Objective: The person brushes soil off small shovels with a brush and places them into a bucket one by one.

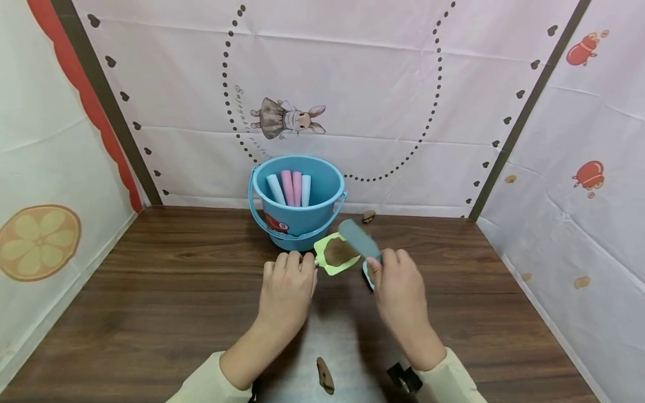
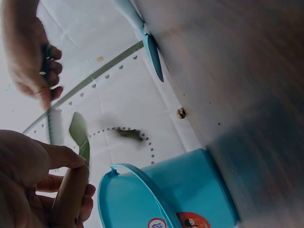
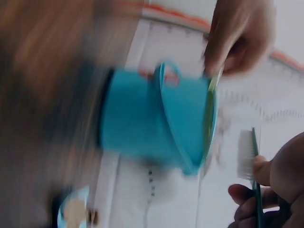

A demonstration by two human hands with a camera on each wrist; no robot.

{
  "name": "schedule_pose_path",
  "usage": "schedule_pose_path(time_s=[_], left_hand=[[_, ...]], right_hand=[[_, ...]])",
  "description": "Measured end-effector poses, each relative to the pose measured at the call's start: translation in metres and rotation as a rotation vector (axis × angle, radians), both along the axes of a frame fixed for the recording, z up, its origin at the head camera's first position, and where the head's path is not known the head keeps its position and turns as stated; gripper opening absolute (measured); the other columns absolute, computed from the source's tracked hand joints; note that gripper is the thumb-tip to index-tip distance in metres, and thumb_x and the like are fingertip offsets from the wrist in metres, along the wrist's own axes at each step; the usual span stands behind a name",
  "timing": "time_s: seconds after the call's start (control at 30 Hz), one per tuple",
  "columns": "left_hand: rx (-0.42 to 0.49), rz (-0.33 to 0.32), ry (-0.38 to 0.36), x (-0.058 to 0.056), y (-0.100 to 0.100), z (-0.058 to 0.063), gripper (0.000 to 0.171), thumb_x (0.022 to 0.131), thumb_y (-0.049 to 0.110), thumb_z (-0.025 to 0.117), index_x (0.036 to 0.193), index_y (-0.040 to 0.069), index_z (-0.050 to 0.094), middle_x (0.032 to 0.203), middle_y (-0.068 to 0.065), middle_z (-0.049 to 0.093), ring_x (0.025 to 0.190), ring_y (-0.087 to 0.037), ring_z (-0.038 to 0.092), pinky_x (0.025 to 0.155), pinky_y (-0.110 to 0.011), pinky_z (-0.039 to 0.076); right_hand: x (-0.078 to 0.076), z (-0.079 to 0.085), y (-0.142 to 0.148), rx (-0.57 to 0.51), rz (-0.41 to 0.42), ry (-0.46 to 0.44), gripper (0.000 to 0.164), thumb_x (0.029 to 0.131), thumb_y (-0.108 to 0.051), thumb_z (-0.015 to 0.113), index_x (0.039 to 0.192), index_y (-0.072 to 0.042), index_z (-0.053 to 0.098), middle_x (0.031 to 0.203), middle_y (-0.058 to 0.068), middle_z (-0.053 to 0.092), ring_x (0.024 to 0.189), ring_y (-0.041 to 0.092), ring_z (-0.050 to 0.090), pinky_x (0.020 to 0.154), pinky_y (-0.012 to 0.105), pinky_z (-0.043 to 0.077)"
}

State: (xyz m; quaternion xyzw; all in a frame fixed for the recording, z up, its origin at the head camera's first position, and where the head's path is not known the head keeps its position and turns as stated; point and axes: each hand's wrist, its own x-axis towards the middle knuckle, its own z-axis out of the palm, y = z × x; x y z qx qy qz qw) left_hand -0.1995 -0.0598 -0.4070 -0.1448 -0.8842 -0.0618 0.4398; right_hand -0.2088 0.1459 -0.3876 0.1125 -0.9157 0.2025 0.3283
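Head view: left hand (image 1: 287, 286) curls round a green shovel (image 1: 333, 269), its axis running rightward; right hand (image 1: 403, 291) grips a brush (image 1: 360, 239) slanting towards it. Brown piece (image 1: 339, 252) shows over the blade.

Left wrist view: the blurred piece appears clear of the blade, above the bucket (image 2: 190, 185).

Right wrist view: shovel edge-on; contact indeterminable.

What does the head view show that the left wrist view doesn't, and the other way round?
Only the head view: pink and light blue rods in the blue bucket, the orange-slice print, and a brown piece low in the frame.
Only the left wrist view: the brown handle of the green shovel, gripped by the left hand.
Both: the bucket, the shovel's blade, both hands, and the brush in the right hand.
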Motion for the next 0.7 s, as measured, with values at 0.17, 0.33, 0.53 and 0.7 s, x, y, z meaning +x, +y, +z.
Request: schedule_pose_path(time_s=[0.17,0.33,0.53,0.7], left_hand=[[-0.022,0.013,0.003,-0.001,0.001,-0.001,0.021,0.079,0.014,0.081,0.083,0.002,0.064,0.076,-0.012,0.058,0.067,-0.028,0.052,0.054,-0.036,0.032],[-0.028,0.011,-0.004,0.002,0.003,-0.001,0.023,0.079,0.017,0.082,0.087,0.003,0.065,0.078,-0.011,0.059,0.068,-0.027,0.053,0.055,-0.037,0.033],[-0.017,-0.001,-0.022,0.004,0.005,0.0,0.027,0.082,0.021,0.082,0.098,0.004,0.068,0.084,-0.011,0.062,0.074,-0.028,0.056,0.057,-0.038,0.034],[-0.018,0.005,-0.023,0.004,0.004,-0.001,0.026,0.081,0.021,0.083,0.095,0.005,0.068,0.083,-0.011,0.062,0.072,-0.027,0.055,0.058,-0.039,0.035]], right_hand=[[0.015,-0.011,-0.024,0.102,0.116,0.004,0.031,0.094,-0.03,0.07,0.083,-0.005,0.056,0.071,0.004,0.043,0.059,0.021,0.044,0.05,0.034,0.041],[0.015,-0.02,-0.03,0.139,0.109,0.026,0.033,0.093,-0.027,0.073,0.079,-0.007,0.05,0.069,0.003,0.039,0.055,0.021,0.043,0.047,0.03,0.036],[0.005,-0.022,-0.021,0.139,0.041,0.066,0.032,0.092,-0.03,0.073,0.084,-0.003,0.058,0.078,0.01,0.055,0.065,0.031,0.057,0.051,0.043,0.044],[-0.005,-0.021,-0.008,0.139,-0.047,0.034,0.035,0.092,-0.032,0.07,0.081,-0.003,0.054,0.068,0.009,0.044,0.058,0.03,0.049,0.048,0.039,0.036]])
